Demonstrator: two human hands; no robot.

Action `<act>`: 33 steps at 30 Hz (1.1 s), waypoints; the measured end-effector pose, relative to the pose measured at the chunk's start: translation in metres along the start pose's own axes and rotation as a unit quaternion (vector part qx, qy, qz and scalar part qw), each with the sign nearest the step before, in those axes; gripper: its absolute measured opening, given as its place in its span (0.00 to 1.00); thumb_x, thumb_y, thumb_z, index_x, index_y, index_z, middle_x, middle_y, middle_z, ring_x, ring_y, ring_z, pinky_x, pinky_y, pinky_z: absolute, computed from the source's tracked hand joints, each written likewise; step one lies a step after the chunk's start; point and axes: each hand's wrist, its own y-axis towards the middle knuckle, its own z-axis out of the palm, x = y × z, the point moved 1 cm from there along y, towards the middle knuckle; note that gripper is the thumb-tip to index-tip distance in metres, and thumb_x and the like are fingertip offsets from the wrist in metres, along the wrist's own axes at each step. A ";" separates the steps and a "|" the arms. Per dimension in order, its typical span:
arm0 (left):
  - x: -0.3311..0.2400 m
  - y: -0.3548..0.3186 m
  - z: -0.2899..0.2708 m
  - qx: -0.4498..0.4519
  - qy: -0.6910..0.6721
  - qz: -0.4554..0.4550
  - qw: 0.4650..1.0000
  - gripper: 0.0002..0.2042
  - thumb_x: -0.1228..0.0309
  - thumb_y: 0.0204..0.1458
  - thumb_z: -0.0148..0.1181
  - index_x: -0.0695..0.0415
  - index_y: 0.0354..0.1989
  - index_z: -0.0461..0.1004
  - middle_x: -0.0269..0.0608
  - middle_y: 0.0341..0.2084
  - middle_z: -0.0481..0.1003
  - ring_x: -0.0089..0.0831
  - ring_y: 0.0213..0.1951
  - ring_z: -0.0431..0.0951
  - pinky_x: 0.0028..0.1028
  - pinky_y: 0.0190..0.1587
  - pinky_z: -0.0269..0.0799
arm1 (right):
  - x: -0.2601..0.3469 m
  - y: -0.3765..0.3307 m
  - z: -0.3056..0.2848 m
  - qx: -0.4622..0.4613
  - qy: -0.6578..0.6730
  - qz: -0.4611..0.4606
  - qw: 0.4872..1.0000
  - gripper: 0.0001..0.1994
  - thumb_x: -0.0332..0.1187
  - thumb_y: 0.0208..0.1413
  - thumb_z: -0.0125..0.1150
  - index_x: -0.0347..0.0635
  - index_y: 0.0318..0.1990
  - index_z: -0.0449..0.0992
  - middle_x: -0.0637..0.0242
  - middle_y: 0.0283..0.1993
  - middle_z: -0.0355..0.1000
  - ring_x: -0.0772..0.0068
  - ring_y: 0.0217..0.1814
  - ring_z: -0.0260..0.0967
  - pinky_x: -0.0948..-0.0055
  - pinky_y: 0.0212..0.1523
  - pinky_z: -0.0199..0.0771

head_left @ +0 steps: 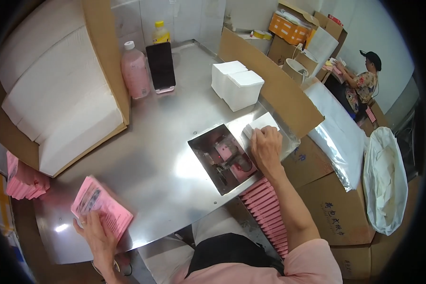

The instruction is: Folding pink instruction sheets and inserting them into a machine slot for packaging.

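My left hand [95, 232] lies flat on the near edge of a stack of pink wrappers [101, 206] at the front left of the steel table [151, 156]. My right hand [266, 147] grips a small pile of white tissues [259, 124] at the right side of the table, beside a square opening [222, 158] in the tabletop. Inside that opening a pink packet and machine parts show. Two taller stacks of white tissues [236, 85] stand behind it.
A big carton of white tissue [57, 94] lies at the left. A pink bottle [135, 71], a yellow-capped bottle [161, 32] and a dark phone [161, 66] stand at the back. Pink packets [267, 213] line up below the table edge. Cartons and plastic bags fill the right. Another person [362, 85] works at the far right.
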 end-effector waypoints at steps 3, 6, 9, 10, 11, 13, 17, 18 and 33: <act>-0.027 0.003 -0.013 -0.018 -0.137 0.051 0.989 0.17 0.73 0.59 0.54 0.61 0.57 0.68 0.52 0.50 0.72 0.50 0.54 0.71 0.46 0.60 0.62 | 0.002 0.006 -0.007 -0.005 0.039 0.007 0.999 0.08 0.27 0.54 0.62 0.39 0.42 0.78 0.58 0.38 0.69 0.55 0.44 0.68 0.58 0.46 0.67; -0.110 0.013 0.006 0.075 -0.328 0.060 0.940 0.19 0.68 0.66 0.48 0.61 0.62 0.65 0.53 0.51 0.73 0.46 0.50 0.75 0.40 0.53 0.71 | -0.017 0.005 -0.008 -0.046 0.079 -0.003 0.996 0.13 0.22 0.53 0.59 0.37 0.47 0.78 0.56 0.41 0.71 0.52 0.45 0.69 0.57 0.46 0.70; -0.172 0.005 0.047 0.101 -0.309 0.345 0.881 0.27 0.72 0.47 0.62 0.66 0.58 0.68 0.60 0.53 0.71 0.55 0.54 0.72 0.48 0.54 0.70 | 0.005 0.007 -0.017 -0.055 0.168 -0.029 0.984 0.20 0.18 0.49 0.56 0.34 0.53 0.76 0.52 0.50 0.74 0.46 0.52 0.71 0.56 0.51 0.72; -0.178 0.007 0.051 0.104 -0.310 0.345 0.880 0.27 0.72 0.47 0.62 0.66 0.58 0.68 0.60 0.53 0.71 0.55 0.54 0.72 0.48 0.54 0.70 | 0.026 -0.001 -0.024 -0.052 0.221 -0.052 0.973 0.21 0.18 0.49 0.56 0.33 0.54 0.75 0.51 0.52 0.74 0.45 0.55 0.71 0.56 0.54 0.72; -0.177 0.006 0.049 0.061 -0.326 0.326 0.885 0.29 0.70 0.42 0.64 0.66 0.57 0.68 0.60 0.55 0.70 0.55 0.56 0.71 0.49 0.52 0.69 | 0.064 -0.013 -0.040 -0.026 0.259 -0.142 0.955 0.23 0.22 0.51 0.57 0.32 0.57 0.72 0.50 0.54 0.73 0.41 0.57 0.70 0.54 0.57 0.71; -0.178 0.009 0.042 0.013 -0.346 0.318 0.882 0.32 0.67 0.38 0.67 0.65 0.56 0.69 0.60 0.58 0.69 0.55 0.57 0.70 0.51 0.50 0.68 | 0.115 -0.071 -0.057 0.100 0.285 -0.282 0.911 0.19 0.29 0.56 0.56 0.37 0.55 0.75 0.52 0.52 0.73 0.43 0.59 0.70 0.42 0.62 0.68; -0.175 0.007 0.042 0.046 -0.218 0.218 0.950 0.43 0.58 0.33 0.71 0.65 0.61 0.65 0.60 0.67 0.59 0.58 0.67 0.60 0.51 0.57 0.58 | 0.140 -0.046 -0.054 0.086 0.231 -0.291 0.924 0.19 0.30 0.48 0.58 0.34 0.49 0.77 0.51 0.45 0.72 0.52 0.51 0.73 0.33 0.70 0.53; -0.186 0.008 0.041 0.015 -0.239 0.216 0.947 0.44 0.57 0.34 0.71 0.65 0.62 0.63 0.59 0.69 0.57 0.59 0.68 0.57 0.52 0.60 0.55 | 0.146 -0.023 -0.050 0.190 0.160 -0.296 0.922 0.19 0.29 0.45 0.58 0.33 0.47 0.77 0.50 0.43 0.72 0.51 0.48 0.72 0.32 0.69 0.53; -0.178 0.013 0.038 -0.073 -0.104 0.193 0.973 0.29 0.48 0.45 0.66 0.53 0.52 0.76 0.52 0.58 0.68 0.51 0.52 0.66 0.47 0.48 0.58 | 0.000 -0.008 -0.005 0.003 -0.011 -0.023 1.000 0.10 0.32 0.55 0.62 0.37 0.42 0.77 0.57 0.39 0.68 0.57 0.46 0.66 0.59 0.48 0.64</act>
